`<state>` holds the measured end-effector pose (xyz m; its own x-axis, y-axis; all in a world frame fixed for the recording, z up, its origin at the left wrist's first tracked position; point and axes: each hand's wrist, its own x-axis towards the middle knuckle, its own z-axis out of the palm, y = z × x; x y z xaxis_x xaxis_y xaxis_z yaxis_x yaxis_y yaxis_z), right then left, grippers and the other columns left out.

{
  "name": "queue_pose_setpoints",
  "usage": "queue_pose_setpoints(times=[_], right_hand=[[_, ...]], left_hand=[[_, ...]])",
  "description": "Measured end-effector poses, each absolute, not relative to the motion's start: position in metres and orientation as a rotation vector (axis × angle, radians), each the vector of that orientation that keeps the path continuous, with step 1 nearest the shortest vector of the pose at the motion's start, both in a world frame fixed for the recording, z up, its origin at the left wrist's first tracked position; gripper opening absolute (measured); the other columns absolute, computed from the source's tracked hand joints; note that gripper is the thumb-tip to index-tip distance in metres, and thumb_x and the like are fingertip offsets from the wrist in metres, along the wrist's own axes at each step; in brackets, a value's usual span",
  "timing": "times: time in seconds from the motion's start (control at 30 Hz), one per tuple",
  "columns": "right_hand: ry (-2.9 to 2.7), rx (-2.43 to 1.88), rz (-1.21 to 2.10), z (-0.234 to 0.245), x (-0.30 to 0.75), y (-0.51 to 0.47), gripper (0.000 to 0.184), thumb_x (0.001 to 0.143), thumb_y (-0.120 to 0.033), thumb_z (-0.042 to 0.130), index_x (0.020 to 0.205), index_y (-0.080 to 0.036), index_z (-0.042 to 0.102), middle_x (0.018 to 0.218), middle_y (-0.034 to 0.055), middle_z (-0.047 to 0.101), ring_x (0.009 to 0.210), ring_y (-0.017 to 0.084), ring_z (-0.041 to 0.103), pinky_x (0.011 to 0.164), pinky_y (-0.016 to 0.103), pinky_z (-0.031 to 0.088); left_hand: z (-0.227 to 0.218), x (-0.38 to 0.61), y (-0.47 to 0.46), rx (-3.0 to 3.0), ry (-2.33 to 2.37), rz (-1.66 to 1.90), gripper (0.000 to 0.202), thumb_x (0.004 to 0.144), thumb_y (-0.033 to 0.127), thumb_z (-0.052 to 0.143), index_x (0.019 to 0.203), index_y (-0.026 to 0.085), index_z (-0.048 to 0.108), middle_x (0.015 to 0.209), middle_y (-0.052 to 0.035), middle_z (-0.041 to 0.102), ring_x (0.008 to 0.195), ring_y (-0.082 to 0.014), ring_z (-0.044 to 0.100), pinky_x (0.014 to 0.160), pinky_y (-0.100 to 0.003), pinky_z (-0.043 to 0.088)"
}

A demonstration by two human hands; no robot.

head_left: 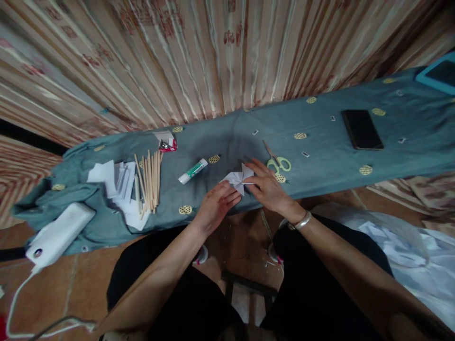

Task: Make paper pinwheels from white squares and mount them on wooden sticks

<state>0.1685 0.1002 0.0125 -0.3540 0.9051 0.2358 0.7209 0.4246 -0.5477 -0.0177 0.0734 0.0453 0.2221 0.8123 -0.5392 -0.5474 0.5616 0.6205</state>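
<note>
A white folded paper pinwheel (239,179) lies low over the near edge of the cloth, its blades pointing outward. My left hand (216,202) holds its left blade at the fingertips, the fingers closed together. From the other side my right hand (267,188) grips the right blade, with one fingertip close to the pinwheel's centre. Green-handled scissors (278,163) rest just beyond my right hand. To the upper left of the pinwheel is a glue stick (193,171) with a green and white label.
Several wooden sticks (152,182) lie beside white paper pieces (124,182). Behind them stands a small open red box (168,142) of metal bits. A white device (60,234) with a cable, a black phone (361,129) and a blue-framed tablet (439,73) are farther out. A plastic bag (408,255) sits right.
</note>
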Motion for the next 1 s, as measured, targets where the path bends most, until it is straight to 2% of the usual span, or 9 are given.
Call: queue_pose_setpoints(times=[0.13,0.37,0.47,0.63,0.7,0.83,1.0], right_hand=[[-2.145,-1.362,0.480,0.012,0.167,0.100,0.025,0.089,-0.017,0.050,0.092,-0.022,0.075,0.143,0.0098,0.056,0.143,0.032,0.038,0.108,0.062,0.037],[-2.114,-1.374,0.496,0.019,0.162,0.098,0.025,0.087,-0.014,0.051,0.087,-0.020,0.075,0.142,0.0113,0.057,0.142,0.033,0.038,0.108,0.061,0.039],[-2.070,-1.389,0.463,0.023,0.157,0.094,0.024,0.088,-0.014,0.052,0.089,-0.021,0.075,0.140,0.0109,0.058,0.142,0.033,0.039,0.107,0.061,0.039],[-2.016,-1.333,0.269,0.036,0.145,0.081,0.025,0.092,-0.015,0.049,0.102,-0.021,0.071,0.146,0.0106,0.052,0.146,0.030,0.032,0.110,0.057,0.037],[-2.035,-1.292,0.182,0.043,0.140,0.075,0.024,0.093,-0.020,0.052,0.111,-0.020,0.067,0.150,0.0128,0.046,0.147,0.030,0.029,0.112,0.057,0.035],[-2.054,-1.193,0.069,0.057,0.132,0.067,0.037,0.094,-0.033,0.056,0.127,-0.019,0.057,0.157,0.0160,0.034,0.149,0.032,0.023,0.113,0.059,0.032],[-2.015,-1.131,0.159,0.071,0.125,0.065,0.037,0.097,-0.034,0.049,0.130,-0.019,0.057,0.161,0.0131,0.028,0.150,0.031,0.020,0.117,0.058,0.028]], left_hand=[[0.045,-0.010,0.076,0.307,0.924,0.963,0.027,0.076,0.028,0.078,0.096,0.016,0.064,0.096,-0.0106,0.074,0.095,-0.0239,0.072,0.100,-0.041,0.048],[0.046,-0.005,0.075,0.320,0.925,0.982,0.031,0.076,0.026,0.077,0.101,0.017,0.063,0.098,-0.0103,0.074,0.093,-0.0232,0.071,0.100,-0.043,0.048],[0.049,-0.005,0.075,0.318,0.915,0.995,0.025,0.078,0.029,0.075,0.098,0.017,0.064,0.098,-0.0093,0.074,0.094,-0.0228,0.070,0.098,-0.043,0.048],[0.059,-0.008,0.078,0.340,0.910,1.064,0.026,0.080,0.040,0.071,0.092,0.018,0.065,0.090,-0.0040,0.073,0.087,-0.0186,0.068,0.088,-0.034,0.050],[0.064,-0.009,0.080,0.403,0.906,1.150,0.033,0.074,0.037,0.078,0.098,0.019,0.063,0.093,-0.0016,0.072,0.084,-0.0157,0.067,0.083,-0.030,0.050],[0.072,-0.013,0.086,0.575,0.947,1.304,0.069,0.060,0.027,0.087,0.119,0.020,0.052,0.086,0.0019,0.072,0.077,-0.0124,0.066,0.077,-0.025,0.048],[0.079,-0.019,0.091,0.657,0.983,1.345,0.091,0.054,0.022,0.089,0.131,0.020,0.043,0.082,0.0026,0.071,0.071,-0.0120,0.066,0.075,-0.025,0.050]])
